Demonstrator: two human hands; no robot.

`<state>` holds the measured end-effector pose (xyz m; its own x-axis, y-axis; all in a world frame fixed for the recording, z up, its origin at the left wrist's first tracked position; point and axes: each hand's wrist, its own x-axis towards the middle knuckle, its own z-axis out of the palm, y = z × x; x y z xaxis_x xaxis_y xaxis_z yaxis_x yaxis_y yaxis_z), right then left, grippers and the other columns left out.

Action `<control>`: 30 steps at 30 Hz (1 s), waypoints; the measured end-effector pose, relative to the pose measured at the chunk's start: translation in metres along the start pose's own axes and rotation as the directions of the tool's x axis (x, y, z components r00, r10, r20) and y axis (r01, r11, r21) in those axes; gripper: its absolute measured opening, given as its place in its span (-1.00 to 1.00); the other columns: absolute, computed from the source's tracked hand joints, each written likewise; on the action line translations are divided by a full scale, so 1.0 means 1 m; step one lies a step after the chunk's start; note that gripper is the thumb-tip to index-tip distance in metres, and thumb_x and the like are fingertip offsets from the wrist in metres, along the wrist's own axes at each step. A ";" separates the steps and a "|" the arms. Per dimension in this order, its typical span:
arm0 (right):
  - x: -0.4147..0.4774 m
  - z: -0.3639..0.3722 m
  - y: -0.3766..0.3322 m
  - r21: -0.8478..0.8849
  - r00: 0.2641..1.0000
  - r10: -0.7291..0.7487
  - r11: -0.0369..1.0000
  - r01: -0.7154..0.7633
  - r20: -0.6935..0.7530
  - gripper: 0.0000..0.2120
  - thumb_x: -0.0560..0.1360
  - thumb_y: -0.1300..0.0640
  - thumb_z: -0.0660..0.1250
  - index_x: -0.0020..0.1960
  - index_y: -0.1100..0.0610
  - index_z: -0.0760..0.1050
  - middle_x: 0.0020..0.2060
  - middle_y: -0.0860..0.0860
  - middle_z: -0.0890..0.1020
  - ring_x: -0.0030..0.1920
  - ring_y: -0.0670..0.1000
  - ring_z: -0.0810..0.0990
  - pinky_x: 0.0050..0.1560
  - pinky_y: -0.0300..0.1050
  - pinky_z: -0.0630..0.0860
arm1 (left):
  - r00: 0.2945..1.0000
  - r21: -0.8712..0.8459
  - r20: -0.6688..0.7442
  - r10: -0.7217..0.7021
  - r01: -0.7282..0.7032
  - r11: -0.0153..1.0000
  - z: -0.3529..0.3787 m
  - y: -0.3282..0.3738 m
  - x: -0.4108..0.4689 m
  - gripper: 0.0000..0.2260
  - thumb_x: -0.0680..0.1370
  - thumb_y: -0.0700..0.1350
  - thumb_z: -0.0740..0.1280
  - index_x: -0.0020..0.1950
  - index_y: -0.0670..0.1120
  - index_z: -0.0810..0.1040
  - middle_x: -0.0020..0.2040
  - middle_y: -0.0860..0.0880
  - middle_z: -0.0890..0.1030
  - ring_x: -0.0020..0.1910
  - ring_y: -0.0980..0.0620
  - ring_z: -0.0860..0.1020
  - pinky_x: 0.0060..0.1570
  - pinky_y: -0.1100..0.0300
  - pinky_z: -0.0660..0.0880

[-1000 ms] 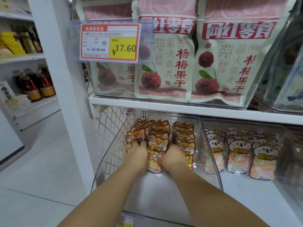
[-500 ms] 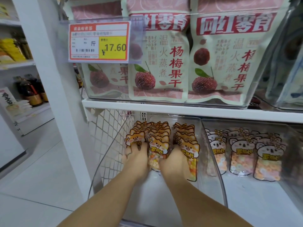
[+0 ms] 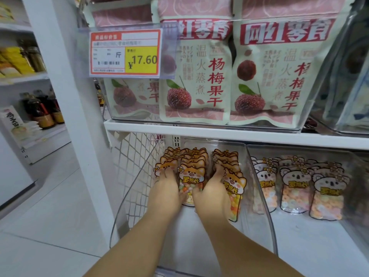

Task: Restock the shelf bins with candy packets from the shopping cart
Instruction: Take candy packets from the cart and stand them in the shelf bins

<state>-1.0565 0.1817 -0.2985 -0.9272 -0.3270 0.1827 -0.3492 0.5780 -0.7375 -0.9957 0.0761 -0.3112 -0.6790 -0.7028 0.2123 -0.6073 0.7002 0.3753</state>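
My left hand and right hand press flat-fingered on fox packets marked 罗班长; price tag reads ¥17.60.

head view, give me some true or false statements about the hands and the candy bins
1. The left hand and right hand both reach into the bin of fox packets. True.
2. The price tag reads 17.60. True.
3. The koala packets share that bin. False: they lie in the next bin to the right.
4. The red-berry pouches stand below the candy. False: they stand on the upper shelf.
5. The right hand lifts a packet clear of the bin. False: it rests low among the rows.
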 end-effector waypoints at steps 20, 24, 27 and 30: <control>-0.003 -0.004 0.002 -0.298 0.987 -0.163 0.941 0.160 0.018 -0.20 0.60 -0.05 0.26 0.60 -0.09 -0.24 0.37 -0.07 0.40 0.20 0.00 0.57 0.04 -0.12 0.53 | 0.977 0.307 0.075 0.200 -0.214 0.927 0.009 -0.008 0.001 0.08 0.54 0.00 0.36 0.28 0.04 -0.70 0.58 -0.17 -0.33 0.58 -0.25 -0.17 0.44 -0.03 0.33; -0.003 -0.011 0.001 -0.182 0.991 -0.121 0.975 0.130 0.060 -0.19 0.57 0.04 0.32 0.60 -0.13 -0.15 0.35 -0.05 0.45 0.16 0.05 0.61 0.02 -0.03 0.56 | 0.968 0.399 0.123 0.219 -0.250 0.882 0.005 -0.004 -0.001 -0.09 0.55 0.00 0.30 0.54 0.21 -0.40 0.58 -0.13 -0.29 0.57 -0.27 -0.10 0.45 -0.09 0.27; -0.002 -0.027 -0.001 -0.253 0.978 -0.133 0.952 0.172 0.162 -0.23 0.52 0.15 0.32 0.56 -0.07 -0.06 0.27 0.02 0.50 0.14 0.12 0.61 -0.02 0.03 0.58 | 0.975 0.419 0.103 0.199 -0.224 0.880 0.006 -0.002 0.000 -0.16 0.54 0.10 0.29 0.56 0.24 -0.30 0.58 -0.12 -0.30 0.56 -0.28 -0.06 0.41 -0.13 0.29; -0.009 -0.045 -0.001 -0.431 0.904 -0.094 0.855 0.288 0.417 -0.35 0.48 0.19 0.35 0.47 0.06 0.11 0.21 0.10 0.50 0.19 0.18 0.57 0.09 0.07 0.55 | 0.977 0.414 0.121 0.177 -0.212 0.885 0.007 0.000 -0.001 -0.09 0.48 0.25 0.33 0.56 0.22 -0.28 0.58 -0.11 -0.30 0.56 -0.28 -0.09 0.43 -0.19 0.25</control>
<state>-1.0539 0.2182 -0.2700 -0.7489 -0.6616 -0.0365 -0.6239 0.7226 -0.2977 -0.9982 0.0778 -0.3177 -0.8205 -0.5473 0.1651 -0.5648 0.8207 -0.0864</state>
